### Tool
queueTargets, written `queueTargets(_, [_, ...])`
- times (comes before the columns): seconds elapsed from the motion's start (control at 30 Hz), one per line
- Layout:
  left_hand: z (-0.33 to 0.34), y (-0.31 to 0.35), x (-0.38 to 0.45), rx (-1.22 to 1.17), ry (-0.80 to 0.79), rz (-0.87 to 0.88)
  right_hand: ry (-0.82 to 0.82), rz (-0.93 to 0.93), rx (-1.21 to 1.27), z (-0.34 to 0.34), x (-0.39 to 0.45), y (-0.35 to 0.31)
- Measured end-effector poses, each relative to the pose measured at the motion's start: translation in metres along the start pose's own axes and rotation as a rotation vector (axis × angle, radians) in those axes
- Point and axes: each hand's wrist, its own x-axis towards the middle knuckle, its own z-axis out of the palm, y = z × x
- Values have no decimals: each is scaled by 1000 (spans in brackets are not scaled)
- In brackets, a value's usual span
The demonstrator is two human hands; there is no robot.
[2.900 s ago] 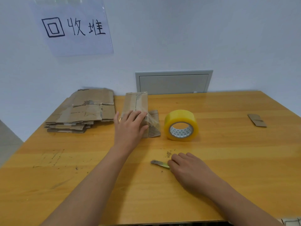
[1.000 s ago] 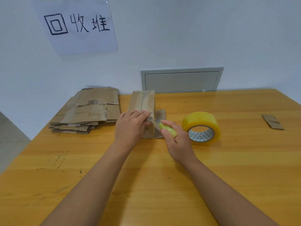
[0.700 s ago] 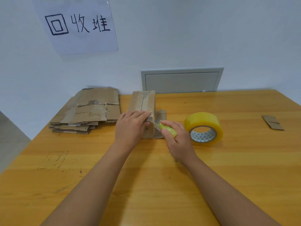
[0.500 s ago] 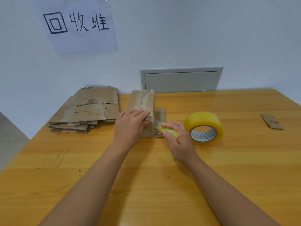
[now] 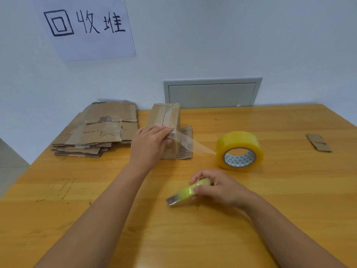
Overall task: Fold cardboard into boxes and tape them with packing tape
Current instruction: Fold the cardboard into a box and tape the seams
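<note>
Box-taping bench, head view, listed near to far; folded carton and tape strip set behind the nearer items. Nearest, right hand [image 5: 216, 187] low over the table [image 5: 193, 238], fingers curled round a small yellow-green cutter [image 5: 188, 192], metal tip angled left and down toward the wood; tool held clear of the tape, presumably so as not to snag the strip. Beyond, left hand [image 5: 149, 145] laid on the near end of the box [image 5: 166, 128], fingers fairly straight, pressing the tape strip [image 5: 190, 143] onto the cardboard; placed so, probably, to anchor the stuck end and steady the carton. Strip stretched taut, rightward, from under the fingertips [image 5: 167, 132] to the yellow tape roll [image 5: 239, 151]; appears uncut, though a clean break near the roll cannot be ruled out. Roll lying on its side just right of the box, within reach of the cutting hand. Box lying lengthwise away from the viewer, top seam running along it, one loose flap [image 5: 186, 141] projecting at the right side behind the strip. Left of the box, stack of flattened cardboard [image 5: 96, 132], likely stock awaiting folding. Far right, a small cardboard scrap [image 5: 318, 143], well apart. Farthest, wall with grey hatch panel [image 5: 212, 93] and a handwritten paper sign [image 5: 87, 26].
</note>
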Motion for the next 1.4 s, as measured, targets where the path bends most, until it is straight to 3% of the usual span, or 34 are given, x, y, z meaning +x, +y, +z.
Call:
queueTargets(0.1, [0,-1,0,-8,-3,3,165,149,-797,-1,5,5])
queueTargets(0.13, [0,-1,0,-9,-7,1,308,90,-1032,0,7,3])
queueTargets(0.2, [0,-1,0,-12,-20,-7,564,-164,-1181,7,11,-7])
queueTargets(0.27, [0,-1,1,-17,-34,-15,727,-386,-990,11,20,-20])
queueTargets(0.3, [-1,0,1,-16,-38,-17,725,-399,-824,8,30,-26])
queueTargets(0.37, [-1,0,2,-16,-42,-19,637,-287,-469,0,52,-39])
queueTargets(0.43, [-1,0,2,-23,-38,-17,541,-139,-304,-9,76,-44])
queueTargets(0.6, [-2,-2,0,-17,-10,4,418,99,-341,-23,109,-32])
queueTargets(0.9, [1,-6,-2,-35,20,21,441,-37,-331,-34,104,-15])
queueTargets(1.07, [1,-10,-2,-51,5,3,416,55,-586,-41,95,-7])
queueTargets(1.23, [0,-5,3,-45,-21,-15,221,57,-533,-50,79,5])
queueTargets(1.4, [3,1,7,-41,-26,-46,73,86,-694,-33,77,16])
